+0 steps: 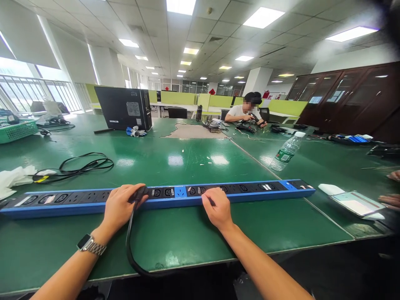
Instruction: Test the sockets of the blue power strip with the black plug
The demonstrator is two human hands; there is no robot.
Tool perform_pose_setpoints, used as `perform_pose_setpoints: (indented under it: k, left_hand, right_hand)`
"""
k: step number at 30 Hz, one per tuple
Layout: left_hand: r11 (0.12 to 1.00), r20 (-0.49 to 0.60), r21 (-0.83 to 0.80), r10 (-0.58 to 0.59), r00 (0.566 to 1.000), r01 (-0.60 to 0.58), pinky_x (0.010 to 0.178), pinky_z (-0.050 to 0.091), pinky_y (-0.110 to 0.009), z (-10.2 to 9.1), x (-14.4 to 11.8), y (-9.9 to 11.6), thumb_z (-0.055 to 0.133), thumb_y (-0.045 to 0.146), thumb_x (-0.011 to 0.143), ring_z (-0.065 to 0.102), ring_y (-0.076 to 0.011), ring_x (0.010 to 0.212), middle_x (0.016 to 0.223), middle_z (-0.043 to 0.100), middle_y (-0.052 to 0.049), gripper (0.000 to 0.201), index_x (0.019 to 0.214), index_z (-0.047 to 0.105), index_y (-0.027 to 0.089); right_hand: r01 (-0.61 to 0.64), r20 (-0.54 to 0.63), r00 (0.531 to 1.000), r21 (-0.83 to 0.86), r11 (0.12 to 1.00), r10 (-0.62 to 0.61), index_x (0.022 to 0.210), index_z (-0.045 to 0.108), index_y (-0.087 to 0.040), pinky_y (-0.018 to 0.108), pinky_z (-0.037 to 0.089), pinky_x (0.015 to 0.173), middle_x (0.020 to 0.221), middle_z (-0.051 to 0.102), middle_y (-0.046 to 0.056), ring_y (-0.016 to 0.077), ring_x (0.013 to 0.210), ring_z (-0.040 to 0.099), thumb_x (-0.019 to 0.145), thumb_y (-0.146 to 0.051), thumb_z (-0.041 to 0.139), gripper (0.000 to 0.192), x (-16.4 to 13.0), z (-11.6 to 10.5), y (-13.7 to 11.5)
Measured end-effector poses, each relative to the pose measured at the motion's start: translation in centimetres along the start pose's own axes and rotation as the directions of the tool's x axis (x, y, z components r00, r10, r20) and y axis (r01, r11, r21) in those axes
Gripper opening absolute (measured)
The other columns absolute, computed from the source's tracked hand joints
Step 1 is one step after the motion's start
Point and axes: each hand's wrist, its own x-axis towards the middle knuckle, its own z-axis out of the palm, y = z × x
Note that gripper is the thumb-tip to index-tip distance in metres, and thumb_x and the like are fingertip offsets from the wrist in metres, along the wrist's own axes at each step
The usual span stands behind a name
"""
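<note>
You are seating a plug (141,193) into the power strip (175,196).
Left hand (120,206) fingers are grasping the plug; right hand (217,207) fingers are pressing released on the strip; push straight next.

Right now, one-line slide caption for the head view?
Left hand pushes a black plug into the blue power strip while the right hand steadies it.

one power strip (175,196), one bottle (286,152), two hands (120,206)

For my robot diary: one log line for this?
left hand: on black plug | right hand: steadying long blue power strip | green table
</note>
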Motion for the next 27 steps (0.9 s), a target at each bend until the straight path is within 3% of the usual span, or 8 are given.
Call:
perform_pose_setpoints:
  k: [4,6,8,10,12,17,22,27]
  left_hand:
    - [0.983,-0.092,-0.161,-0.105,0.99,0.089,0.089,0.048,-0.038,-0.7,0.3,0.4,0.056,0.054,0.084,0.066,-0.023,0.089,0.096,0.072,-0.004,0.036,0.104,0.066,0.026]
    - [0.951,-0.177,-0.265,-0.21,0.961,0.159,0.085,0.051,-0.035,-1.0,0.8,1.2,0.055,0.053,0.085,0.066,-0.0214,0.087,0.099,0.071,-0.004,0.038,0.109,0.064,0.025]
    - [0.939,-0.201,-0.307,-0.22,0.955,0.152,0.086,0.051,-0.035,-0.8,1.5,2.6,0.056,0.052,0.085,0.066,-0.0214,0.09,0.102,0.071,-0.004,0.038,0.109,0.064,0.024]
    - [0.944,-0.081,-0.32,-0.108,0.991,0.077,0.085,0.052,-0.035,0.2,2.1,4.3,0.058,0.049,0.084,0.066,-0.0214,0.089,0.099,0.072,-0.004,0.033,0.103,0.067,0.024]
    - [0.935,0.005,-0.35,-0.056,0.998,0.054,0.084,0.053,-0.034,1.6,2.7,6.1,0.058,0.045,0.084,0.067,-0.0209,0.088,0.096,0.073,-0.005,0.029,0.101,0.069,0.024]
    - [0.929,0.17,-0.324,-0.13,0.977,0.18,0.077,0.053,-0.034,3.9,3.9,9.3,0.067,0.039,0.079,0.068,-0.0223,0.086,0.092,0.073,-0.005,0.023,0.095,0.07,0.023]
    - [0.945,0.234,-0.263,-0.133,0.963,0.194,0.073,0.051,-0.033,3.9,4.6,10.3,0.066,0.036,0.081,0.067,-0.0217,0.082,0.089,0.073,-0.004,0.019,0.094,0.069,0.023]
    - [0.986,0.215,-0.133,-0.07,0.974,0.1,0.078,0.048,-0.036,4.1,4.1,10.8,0.067,0.037,0.082,0.066,-0.0235,0.085,0.087,0.072,-0.004,0.019,0.095,0.067,0.025]
  right_hand:
    - [0.0,-0.006,1.0,0.004,1.0,0.0,0.067,0.058,-0.021,0.033,0.04,0.066,0.068,0.063,0.002,0.0168,0.067,0.054,0.091,-0.023,0.049,0.025,0.1,0.1,-0.1]
    - [0.004,-0.008,1.0,0.001,1.0,-0.004,0.067,0.058,-0.021,0.033,0.04,0.066,0.068,0.063,0.002,0.0168,0.067,0.054,0.09,-0.022,0.049,0.025,0.1,0.1,-0.1]
    - [0.009,-0.01,1.0,-0.001,1.0,-0.009,0.067,0.058,-0.021,0.033,0.04,0.066,0.068,0.063,0.002,0.0169,0.067,0.054,0.09,-0.022,0.05,0.024,0.1,0.1,-0.1]
    - [0.009,-0.009,1.0,-0.004,1.0,-0.009,0.067,0.058,-0.021,0.033,0.04,0.067,0.068,0.063,0.002,0.0169,0.067,0.054,0.09,-0.022,0.05,0.024,0.0,0.2,0.0]
    - [0.007,-0.003,1.0,-0.004,1.0,-0.007,0.068,0.058,-0.021,0.034,0.04,0.067,0.068,0.063,0.002,0.017,0.067,0.054,0.091,-0.023,0.049,0.024,0.0,0.2,0.1]
    - [0.012,0.001,1.0,0.005,1.0,-0.012,0.069,0.057,-0.021,0.033,0.04,0.067,0.069,0.063,0.002,0.017,0.068,0.054,0.091,-0.022,0.049,0.024,-0.1,0.2,0.2]
    - [0.001,0.005,1.0,0.002,1.0,-0.001,0.068,0.057,-0.021,0.033,0.039,0.067,0.069,0.062,0.002,0.017,0.068,0.053,0.091,-0.023,0.049,0.024,0.0,0.1,0.1]
    - [-0.002,0.009,1.0,0.01,1.0,0.002,0.068,0.057,-0.021,0.033,0.039,0.067,0.068,0.062,0.002,0.0169,0.068,0.052,0.091,-0.022,0.05,0.024,0.0,0.0,0.0]
